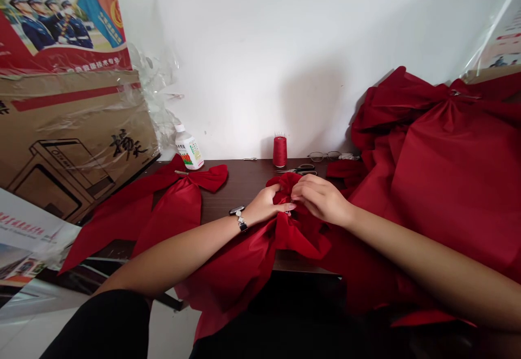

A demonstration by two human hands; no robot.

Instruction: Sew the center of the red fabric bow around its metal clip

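Observation:
A red fabric bow is bunched over the table's front edge, its long tails hanging down. My left hand is closed on its gathered middle, the thumb reaching across the cloth. Against the same gathered spot, my right hand is closed in a pinch, and what its fingertips hold is too small to make out. Just below the left thumb, a small shiny metal piece, perhaps a pin, shows on the cloth.
Behind the hands stand a spool of red thread with needles on top and scissors. Glasses lie by the wall. Finished-looking red bows pile up at right; another bow lies left, near a bottle and cardboard box.

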